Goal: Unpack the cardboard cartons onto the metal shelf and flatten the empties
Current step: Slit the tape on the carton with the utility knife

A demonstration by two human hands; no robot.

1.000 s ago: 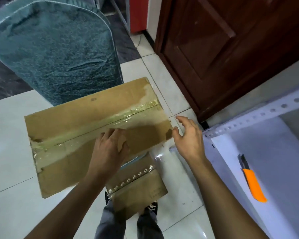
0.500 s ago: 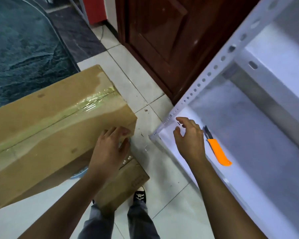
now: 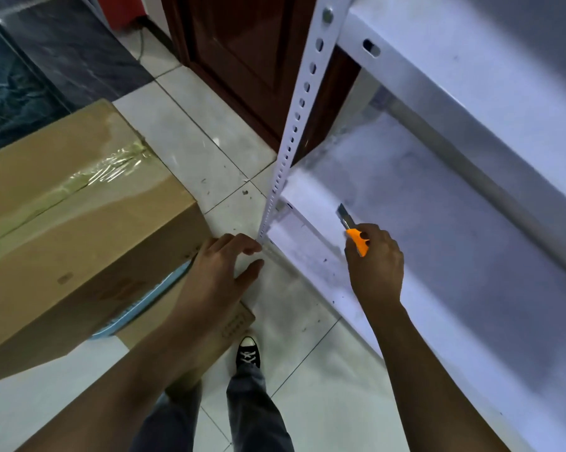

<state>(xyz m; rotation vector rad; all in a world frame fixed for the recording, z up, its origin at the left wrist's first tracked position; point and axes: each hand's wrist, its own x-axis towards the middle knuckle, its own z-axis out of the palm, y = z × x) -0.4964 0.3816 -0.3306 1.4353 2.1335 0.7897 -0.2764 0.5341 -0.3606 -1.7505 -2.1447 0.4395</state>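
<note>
A large taped cardboard carton (image 3: 79, 230) fills the left of the view, stacked over a smaller carton (image 3: 232, 324) on the floor. My left hand (image 3: 219, 275) hovers off the big carton's right corner, fingers apart, holding nothing. To the right stands the white metal shelf (image 3: 454, 243) with its perforated upright post (image 3: 294, 125). Over the shelf's lower board my right hand (image 3: 376, 262) is closed around an orange utility knife (image 3: 351, 228), whose blade end points away from me.
A dark wooden door (image 3: 242, 60) stands behind the shelf post. A blue-green upholstered seat (image 3: 10, 93) lies at the far left. A light blue object (image 3: 144, 301) peeks out between the cartons. My shoe (image 3: 249, 352) stands on the white tiled floor.
My view swung right toward the shelf. My right hand reached onto the shelf board and closed on the orange knife. My left hand came off the carton's edge.
</note>
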